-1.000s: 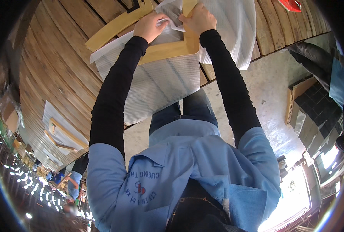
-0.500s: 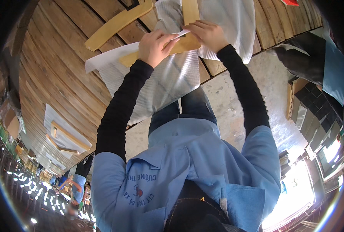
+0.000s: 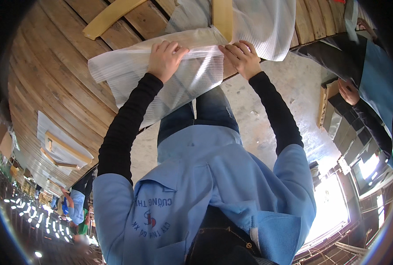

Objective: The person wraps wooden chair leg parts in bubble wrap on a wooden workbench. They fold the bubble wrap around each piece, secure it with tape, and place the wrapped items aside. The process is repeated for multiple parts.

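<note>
Nearest to the camera is my own torso in a light blue work shirt [image 3: 214, 190], with black sleeves running up and away to both hands.

My left hand [image 3: 164, 59] lies palm-down on the white foam wrapping sheet [image 3: 130, 73], fingers curled together and pressing the fold flat against the piece underneath. It pins the sheet rather than pinching it. My right hand [image 3: 242, 57] is beside it, just apart, fingertips closed down on the same folded edge where the sheet comes over the wooden part. Both hands sit at the near edge of the wooden slat table [image 3: 50, 66], so the loose lower flap of the sheet hangs off the edge toward my legs while the fold on top is held taut.

The sheet lies across the table edge, wrapped around a pale wooden piece [image 3: 223, 17] whose bare end rises just beyond my right hand. I judge the two-hand spread keeps the thin foam from springing open.

Farther on the table, a second pale wooden strip [image 3: 110, 17] lies diagonally, well apart from my hands. To my left, another wrapped bundle with wooden frame parts [image 3: 62, 148] rests on the slats.

On the right, another person's hand [image 3: 348, 92] works at a stack of dark blocks [image 3: 342, 128] on the concrete floor [image 3: 289, 97].
</note>
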Demonstrator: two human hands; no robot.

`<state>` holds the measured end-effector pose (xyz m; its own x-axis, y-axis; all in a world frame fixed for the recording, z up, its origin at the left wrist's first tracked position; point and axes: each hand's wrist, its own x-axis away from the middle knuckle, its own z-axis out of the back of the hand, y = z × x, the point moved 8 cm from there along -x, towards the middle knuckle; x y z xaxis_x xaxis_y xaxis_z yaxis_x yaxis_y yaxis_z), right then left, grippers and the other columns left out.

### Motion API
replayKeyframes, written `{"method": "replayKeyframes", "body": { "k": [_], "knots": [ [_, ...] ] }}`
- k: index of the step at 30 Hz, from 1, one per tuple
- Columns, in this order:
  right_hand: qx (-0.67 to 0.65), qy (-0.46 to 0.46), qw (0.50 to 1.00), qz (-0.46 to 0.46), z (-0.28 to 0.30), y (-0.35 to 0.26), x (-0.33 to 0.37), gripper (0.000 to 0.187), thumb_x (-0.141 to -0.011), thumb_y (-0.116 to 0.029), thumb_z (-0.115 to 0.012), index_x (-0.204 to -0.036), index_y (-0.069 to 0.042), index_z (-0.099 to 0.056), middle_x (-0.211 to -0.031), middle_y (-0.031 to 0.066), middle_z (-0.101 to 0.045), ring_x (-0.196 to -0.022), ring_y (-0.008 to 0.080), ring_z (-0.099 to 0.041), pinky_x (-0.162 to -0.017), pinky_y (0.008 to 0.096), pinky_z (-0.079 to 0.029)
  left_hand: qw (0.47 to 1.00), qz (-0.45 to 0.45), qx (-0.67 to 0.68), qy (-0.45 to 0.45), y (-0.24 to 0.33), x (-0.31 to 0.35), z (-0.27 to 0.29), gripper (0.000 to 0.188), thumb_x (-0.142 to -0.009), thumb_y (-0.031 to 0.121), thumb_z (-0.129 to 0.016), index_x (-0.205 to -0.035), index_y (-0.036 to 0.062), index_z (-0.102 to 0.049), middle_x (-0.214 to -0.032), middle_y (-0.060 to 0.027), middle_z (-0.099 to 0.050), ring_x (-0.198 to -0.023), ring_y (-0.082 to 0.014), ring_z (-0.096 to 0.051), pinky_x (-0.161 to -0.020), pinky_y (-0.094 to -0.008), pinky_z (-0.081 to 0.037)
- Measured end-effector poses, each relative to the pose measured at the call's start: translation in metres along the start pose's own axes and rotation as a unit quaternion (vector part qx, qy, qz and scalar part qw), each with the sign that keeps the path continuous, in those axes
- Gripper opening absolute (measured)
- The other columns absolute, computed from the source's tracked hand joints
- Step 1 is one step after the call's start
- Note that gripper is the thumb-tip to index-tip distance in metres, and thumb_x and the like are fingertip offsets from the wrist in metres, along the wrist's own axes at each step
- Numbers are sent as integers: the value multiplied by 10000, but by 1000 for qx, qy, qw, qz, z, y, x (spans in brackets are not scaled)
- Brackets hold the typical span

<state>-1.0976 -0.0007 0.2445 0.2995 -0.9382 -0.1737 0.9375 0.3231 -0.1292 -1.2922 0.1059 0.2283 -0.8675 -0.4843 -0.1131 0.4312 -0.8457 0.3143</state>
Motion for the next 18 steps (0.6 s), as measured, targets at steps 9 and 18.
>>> {"method": "replayKeyframes", "body": {
  "k": [9,18],
  "knots": [
    [51,38,998,-23,-11,10,10,500,-852,-241,-664,-1351,-242,-668,-1186,-100,-635,-1104,110,-580,-1056,464,-341,994,34,25,101,20,-9,29,358,-912,411,-719,-1222,236,-682,-1203,25,-607,-1121,-200,-562,-978,-470,-375],
    [-64,-42,996,-42,-16,34,28,646,-893,-349,-721,-1504,-307,-517,-1404,6,-536,-1342,175,-482,-1176,613,-212,988,120,35,-89,5,-79,-11,723,-720,363,-881,-1329,150,-556,-1239,-96,-581,-1169,-287,-557,-934,-477,-423]
  ]
}}
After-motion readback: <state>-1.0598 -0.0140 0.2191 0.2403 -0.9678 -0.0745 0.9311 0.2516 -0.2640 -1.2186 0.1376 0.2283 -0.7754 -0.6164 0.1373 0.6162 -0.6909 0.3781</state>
